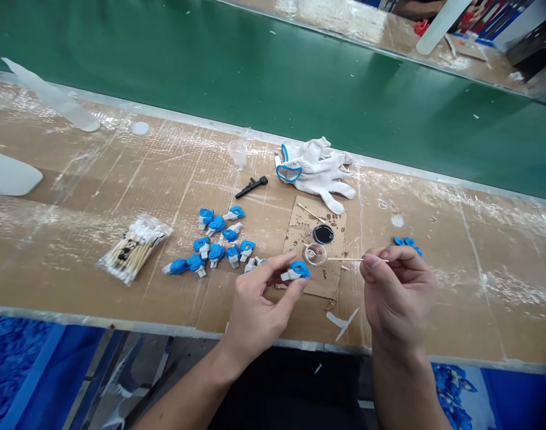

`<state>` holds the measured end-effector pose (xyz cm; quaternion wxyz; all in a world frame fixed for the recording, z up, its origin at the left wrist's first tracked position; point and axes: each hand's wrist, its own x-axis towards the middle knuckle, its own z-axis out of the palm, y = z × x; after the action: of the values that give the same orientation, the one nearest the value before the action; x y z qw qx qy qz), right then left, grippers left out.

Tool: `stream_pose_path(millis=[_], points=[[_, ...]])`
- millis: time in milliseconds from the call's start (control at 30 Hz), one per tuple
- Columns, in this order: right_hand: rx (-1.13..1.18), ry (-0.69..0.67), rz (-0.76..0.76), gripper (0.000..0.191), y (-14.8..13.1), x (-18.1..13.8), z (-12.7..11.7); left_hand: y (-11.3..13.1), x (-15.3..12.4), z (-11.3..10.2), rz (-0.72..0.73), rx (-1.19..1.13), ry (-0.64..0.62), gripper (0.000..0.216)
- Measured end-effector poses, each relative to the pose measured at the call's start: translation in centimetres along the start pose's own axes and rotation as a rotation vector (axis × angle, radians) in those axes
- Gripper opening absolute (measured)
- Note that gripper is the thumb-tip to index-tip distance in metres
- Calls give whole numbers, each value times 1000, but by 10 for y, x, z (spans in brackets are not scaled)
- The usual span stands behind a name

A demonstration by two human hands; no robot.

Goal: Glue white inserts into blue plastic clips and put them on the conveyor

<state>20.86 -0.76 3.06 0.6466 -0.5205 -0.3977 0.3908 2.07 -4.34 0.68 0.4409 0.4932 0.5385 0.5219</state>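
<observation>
Between the thumb and fingers of my left hand (261,298) is a small blue and white plastic toy part (297,271). My right hand (398,292) pinches a thin cotton swab (344,259), its stick pointing left toward the toy part without touching it. Just beyond the toy part, a clear cup (315,255) and a cup of dark liquid (323,234) rest on a stained piece of cardboard (295,224). Another cotton swab (311,212) lies at the cardboard's far side. Several similar blue and white parts (216,252) are spread to the left of my left hand.
A bag of cotton swabs (135,248) lies at the left. White gloves (317,170), a black toy gun (252,187) and a clear funnel-like piece (237,153) sit farther back. Blue pieces (407,242) lie behind my right hand. A green belt (255,77) runs along the far side.
</observation>
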Motion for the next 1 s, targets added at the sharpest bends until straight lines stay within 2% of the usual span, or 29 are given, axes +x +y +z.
stream_pose_path(millis=[167, 300, 467, 567, 667, 833, 1000], points=[[-28, 3, 16, 19, 7, 3, -2, -3, 2, -3, 134, 150, 70, 22], [-211, -34, -18, 18, 16, 1, -3, -2, 3, -9, 196, 224, 65, 20], [-540, -203, -216, 10, 24, -3, 3, 1, 3, -14, 242, 257, 67, 21], [-638, -333, -279, 9, 24, -3, 4, -1, 1, -17, 257, 259, 57, 23], [-596, -334, -272, 11, 18, -3, 0, -3, 0, -19, 267, 271, 53, 23], [-321, -100, -229, 17, -5, -6, -10, -1, 2, -12, 317, 256, 23, 22], [-177, -151, -183, 19, -25, -17, -9, 5, 4, 0, 375, 225, -27, 23]])
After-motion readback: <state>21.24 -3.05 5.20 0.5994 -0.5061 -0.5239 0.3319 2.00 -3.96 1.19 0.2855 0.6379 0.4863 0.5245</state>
